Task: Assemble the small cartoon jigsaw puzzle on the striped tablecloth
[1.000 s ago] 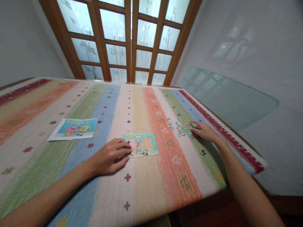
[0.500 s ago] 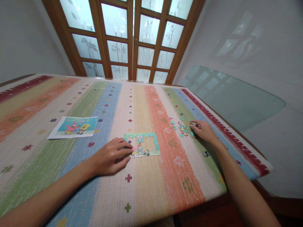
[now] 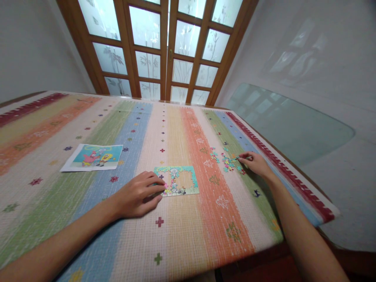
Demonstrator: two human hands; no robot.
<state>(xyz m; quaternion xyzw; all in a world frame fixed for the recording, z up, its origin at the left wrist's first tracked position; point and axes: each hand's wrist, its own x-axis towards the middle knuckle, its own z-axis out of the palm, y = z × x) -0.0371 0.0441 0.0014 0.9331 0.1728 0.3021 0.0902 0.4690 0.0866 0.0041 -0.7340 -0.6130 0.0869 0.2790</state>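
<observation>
A partly assembled jigsaw puzzle lies on the table, showing a cartoon figure, a teal border and gaps through which the cloth is visible. My left hand rests flat at its left side, fingers loosely spread, with the fingertips over that edge. On the right is a pile of loose puzzle pieces, mostly teal with some pink and yellow. My right hand is at the right side of this pile, thumb and forefinger pinched together on a small puzzle piece.
A printed cartoon picture lies on the left of the striped tablecloth. Wooden doors with frosted panes stand behind the table. A pale glass panel is at the wall on the right.
My right hand's fingers have come together in a pinch at the pile, where they were more apart before. My left hand stays on the puzzle's edge. The view has shifted slightly.
</observation>
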